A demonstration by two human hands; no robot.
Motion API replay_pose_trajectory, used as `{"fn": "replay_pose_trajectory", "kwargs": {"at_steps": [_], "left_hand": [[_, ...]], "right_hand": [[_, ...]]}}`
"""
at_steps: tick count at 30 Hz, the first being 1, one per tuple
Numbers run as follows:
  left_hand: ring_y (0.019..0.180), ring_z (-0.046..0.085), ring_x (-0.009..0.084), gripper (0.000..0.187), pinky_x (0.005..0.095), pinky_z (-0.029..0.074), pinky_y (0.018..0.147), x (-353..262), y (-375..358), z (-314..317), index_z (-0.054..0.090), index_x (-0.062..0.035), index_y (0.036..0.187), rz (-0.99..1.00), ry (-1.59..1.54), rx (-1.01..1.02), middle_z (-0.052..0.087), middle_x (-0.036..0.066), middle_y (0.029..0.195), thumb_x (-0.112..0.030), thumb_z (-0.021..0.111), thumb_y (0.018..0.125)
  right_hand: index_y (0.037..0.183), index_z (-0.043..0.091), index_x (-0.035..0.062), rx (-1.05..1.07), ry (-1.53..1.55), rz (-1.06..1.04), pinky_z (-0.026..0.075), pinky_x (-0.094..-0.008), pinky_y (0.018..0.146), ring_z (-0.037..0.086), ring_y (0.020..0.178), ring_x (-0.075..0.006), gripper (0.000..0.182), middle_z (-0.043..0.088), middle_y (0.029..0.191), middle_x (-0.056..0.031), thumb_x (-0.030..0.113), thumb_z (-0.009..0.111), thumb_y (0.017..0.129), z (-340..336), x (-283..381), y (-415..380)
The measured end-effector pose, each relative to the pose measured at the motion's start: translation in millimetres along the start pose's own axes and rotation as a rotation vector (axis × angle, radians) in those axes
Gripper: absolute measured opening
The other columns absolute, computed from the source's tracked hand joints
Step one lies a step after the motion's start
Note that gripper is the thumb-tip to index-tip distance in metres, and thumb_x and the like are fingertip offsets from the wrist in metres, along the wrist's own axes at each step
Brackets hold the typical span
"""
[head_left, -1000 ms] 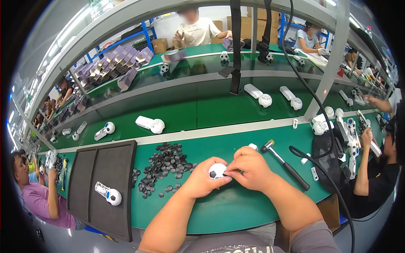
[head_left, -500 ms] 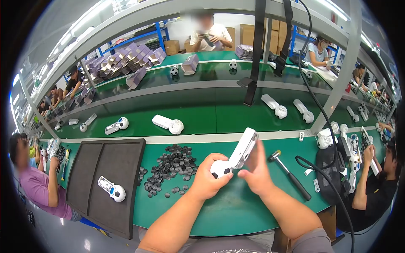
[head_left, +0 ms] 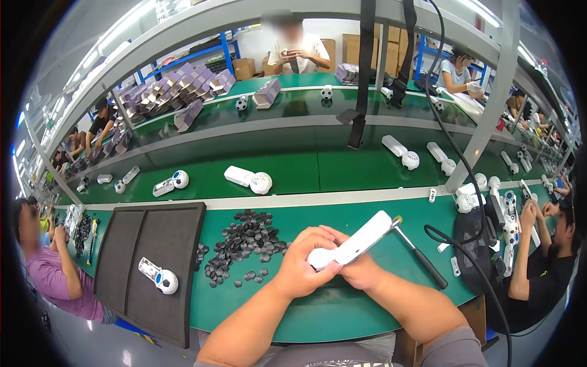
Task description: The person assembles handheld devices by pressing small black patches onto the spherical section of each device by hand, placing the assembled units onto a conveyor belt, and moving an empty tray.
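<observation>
A white device with a ball-shaped end and a long rectangular body is held over the green table. My left hand wraps round its ball end, thumb on the near side. Beneath the body, my right hand supports the device near the joint, its fingers partly hidden behind it. Left of my hands lies a pile of small black pentagonal pieces. A hammer with a black handle rests to the right, its head close behind the far end of the device.
A dark divided tray at left holds a white device. More devices lie on the green conveyor. A black cable and black bag are at right. People sit on both sides and across.
My right hand has moved from beside the device to beneath it and now touches it. The device has turned, its body tilting lower to the right with a plain white face showing.
</observation>
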State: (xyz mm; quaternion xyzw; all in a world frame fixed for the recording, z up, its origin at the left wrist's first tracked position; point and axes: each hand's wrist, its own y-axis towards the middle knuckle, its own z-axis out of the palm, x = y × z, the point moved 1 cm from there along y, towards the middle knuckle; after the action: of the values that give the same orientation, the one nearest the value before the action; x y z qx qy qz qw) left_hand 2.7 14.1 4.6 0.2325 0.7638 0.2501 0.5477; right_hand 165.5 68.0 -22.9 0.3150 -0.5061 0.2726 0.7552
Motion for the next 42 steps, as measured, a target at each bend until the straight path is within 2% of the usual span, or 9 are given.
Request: {"fn": "replay_pose_trajectory", "kwargs": {"at_steps": [2,5,9,15,18,24,28,32,42], "left_hand": [[0.101,0.064,0.0246,0.036,0.0386,0.052,0.091,0,0,4,0.061,-0.0042,0.113,0.036,0.027,0.000,0.065,0.010,0.110,-0.018,0.079,0.086],[0.092,0.065,0.0213,0.029,0.0350,0.054,0.087,23,-13,19,0.061,-0.0020,0.114,-0.476,-0.847,-0.222,0.066,0.011,0.113,-0.029,0.061,0.103],[0.090,0.068,0.0204,0.044,0.0336,0.056,0.085,34,-8,15,0.059,0.0007,0.121,-0.752,-0.927,-0.375,0.067,0.011,0.117,-0.039,0.042,0.112],[0.121,0.060,0.0267,0.047,0.0442,0.051,0.102,57,79,22,0.054,-0.0053,0.138,-0.665,-1.007,-0.441,0.056,0.016,0.142,-0.043,0.046,0.110],[0.134,0.052,0.0269,0.052,0.0438,0.044,0.111,51,99,14,0.049,-0.0047,0.146,-0.672,-0.562,-0.470,0.053,0.014,0.146,-0.038,0.054,0.107],[0.143,0.044,0.0389,0.052,0.0466,0.039,0.117,-72,-4,-85,0.060,-0.0059,0.138,-0.394,0.713,0.391,0.049,0.021,0.151,-0.023,0.075,0.092],[0.141,0.044,0.0427,0.057,0.0484,0.038,0.118,-94,-92,-200,0.061,-0.0039,0.136,-0.695,1.255,0.070,0.048,0.024,0.151,-0.025,0.079,0.087],[0.140,0.045,0.0431,0.061,0.0480,0.038,0.117,-81,-176,-253,0.058,-0.0017,0.137,-0.938,1.249,-0.086,0.048,0.025,0.151,-0.025,0.081,0.086],[0.116,0.064,0.0386,0.054,0.0411,0.050,0.101,-99,-176,-251,0.058,0.0017,0.133,-0.671,1.121,-0.336,0.067,0.021,0.123,-0.023,0.078,0.088]], "right_hand": [[0.152,0.039,-0.0011,-0.037,-0.150,-0.059,0.047,-0.0380,0.109,0.056,0.129,-0.0213,0.070,0.057,0.139,-0.0114,0.025,0.073,0.096,-2,-5,3],[0.147,0.045,-0.0006,-0.047,-0.160,0.033,0.053,-0.0367,0.101,0.062,0.118,-0.0203,0.057,0.063,0.131,-0.0120,0.024,0.067,0.101,-12,-6,9],[0.143,0.049,-0.0009,-0.115,-0.050,0.291,0.058,-0.0342,0.086,0.068,0.101,-0.0195,0.046,0.067,0.121,-0.0137,0.025,0.058,0.107,-19,-4,14],[0.141,0.052,-0.0012,-0.437,0.031,0.288,0.059,-0.0320,0.076,0.071,0.088,-0.0204,0.044,0.069,0.111,-0.0155,0.028,0.055,0.108,-19,-1,15],[0.140,0.053,-0.0001,-0.282,-0.182,0.291,0.059,-0.0327,0.078,0.071,0.087,-0.0204,0.043,0.071,0.109,-0.0143,0.027,0.057,0.107,-26,-3,12],[0.134,0.061,0.0005,0.025,-0.811,0.167,0.058,-0.0322,0.080,0.070,0.088,-0.0167,0.039,0.073,0.102,-0.0111,0.024,0.062,0.103,-18,5,1],[0.131,0.063,0.0034,0.031,-0.864,0.200,0.058,-0.0366,0.081,0.072,0.087,-0.0238,0.044,0.074,0.098,-0.0122,0.030,0.070,0.096,-3,3,12],[0.127,0.064,0.0055,0.065,-1.202,0.198,0.058,-0.0418,0.083,0.072,0.092,-0.0288,0.045,0.073,0.097,-0.0126,0.036,0.070,0.095,26,12,24],[0.112,0.065,0.0052,0.057,-1.346,0.010,0.055,-0.0498,0.082,0.069,0.094,-0.0366,0.032,0.073,0.100,-0.0157,0.033,0.069,0.096,59,-27,60]]}}
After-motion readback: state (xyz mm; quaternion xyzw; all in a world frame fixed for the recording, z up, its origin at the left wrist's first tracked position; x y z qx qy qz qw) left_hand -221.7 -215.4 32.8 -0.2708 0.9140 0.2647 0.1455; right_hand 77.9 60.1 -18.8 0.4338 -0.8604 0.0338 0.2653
